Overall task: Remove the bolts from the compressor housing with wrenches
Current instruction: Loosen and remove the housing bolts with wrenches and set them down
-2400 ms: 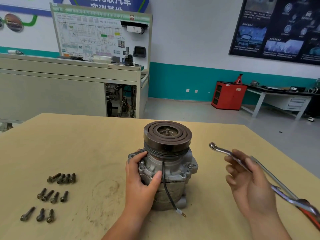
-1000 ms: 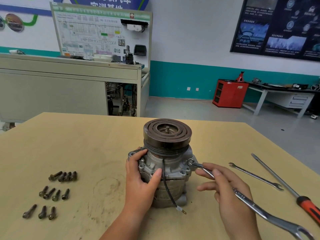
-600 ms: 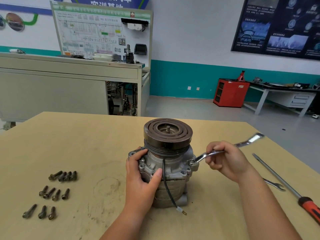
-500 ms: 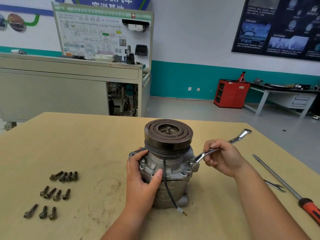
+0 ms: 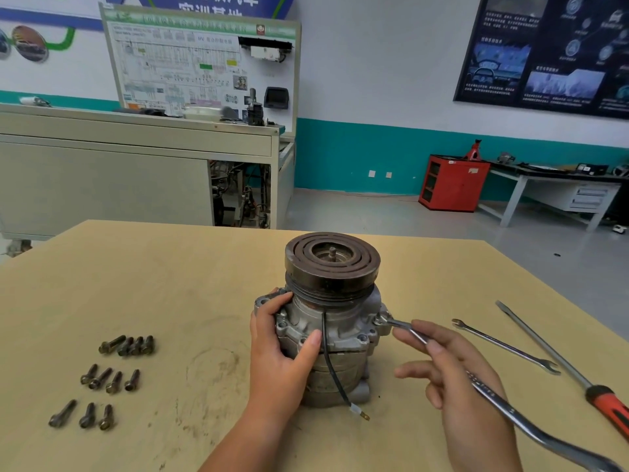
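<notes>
Upright at the middle of the wooden table [image 5: 170,284] stood the compressor [image 5: 340,321], rough grey cast metal under a dark, ringed round pulley [image 5: 332,260]. Left hand [image 5: 282,356] clasped its left flange. Right hand [image 5: 452,379], fingers half-uncurled, loosely held a shiny steel wrench [image 5: 503,408], its ring end on a right-side bolt [image 5: 378,320].

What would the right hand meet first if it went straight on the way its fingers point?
The compressor: the right hand points along the wrench, whose head sits at the compressor's flange. Nothing seems to lie between, though depth is unclear.
</notes>
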`<state>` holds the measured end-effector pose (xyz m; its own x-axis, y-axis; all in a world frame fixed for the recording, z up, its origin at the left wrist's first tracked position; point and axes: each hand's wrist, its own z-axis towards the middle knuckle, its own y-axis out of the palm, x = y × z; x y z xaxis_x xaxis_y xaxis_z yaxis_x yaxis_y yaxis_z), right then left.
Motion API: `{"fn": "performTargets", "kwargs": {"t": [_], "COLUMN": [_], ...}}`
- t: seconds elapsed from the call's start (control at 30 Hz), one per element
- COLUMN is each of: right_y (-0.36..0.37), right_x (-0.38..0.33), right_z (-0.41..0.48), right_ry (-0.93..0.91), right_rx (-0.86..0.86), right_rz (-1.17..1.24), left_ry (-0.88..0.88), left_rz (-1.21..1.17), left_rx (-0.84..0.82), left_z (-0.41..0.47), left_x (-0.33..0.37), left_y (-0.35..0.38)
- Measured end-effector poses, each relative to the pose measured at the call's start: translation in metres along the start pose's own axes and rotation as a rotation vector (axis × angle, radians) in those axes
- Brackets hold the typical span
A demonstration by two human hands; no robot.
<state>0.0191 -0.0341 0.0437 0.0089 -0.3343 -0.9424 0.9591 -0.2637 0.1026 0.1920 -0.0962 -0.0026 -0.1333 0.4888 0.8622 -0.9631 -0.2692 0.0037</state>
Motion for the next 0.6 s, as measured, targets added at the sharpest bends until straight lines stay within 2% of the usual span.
{"fn": "performTargets", "kwargs": {"t": [0.13, 0.23, 0.33, 0.4, 0.47, 0.6], "right_y": [0.007, 0.005, -0.008, -0.014, -0.011, -0.002], "right_x": [-0.005, -0.013, -0.016, -0.013, -0.009, 0.003], "right_z": [0.001, 0.014, 0.05, 0.081, 0.107, 0.121], "right_ry": [-0.072, -0.068, 0.12, 0.331, 0.466, 0.486], "right_rx": [-0.048, -0.034, -0.081, -0.171, -0.285, -0.425], "right_rz": [-0.163, -0.175, -0.026, 0.078, 0.132, 0.296], "left_ry": [0.008, 0.008, -0.015, -0.025, -0.033, -0.051], "left_rz": [-0.008, -0.025, -0.082, -0.086, -0.08, -0.09], "left_rx": [-0.004, 0.004, 0.008, 0.011, 0.014, 0.022], "left_z": [0.0, 0.0, 0.0, 0.0, 0.0, 0.001], "left_x": [0.0, 0.0, 0.002, 0.003, 0.002, 0.0], "left_y": [0.0, 0.0, 0.001, 0.002, 0.001, 0.002]}}
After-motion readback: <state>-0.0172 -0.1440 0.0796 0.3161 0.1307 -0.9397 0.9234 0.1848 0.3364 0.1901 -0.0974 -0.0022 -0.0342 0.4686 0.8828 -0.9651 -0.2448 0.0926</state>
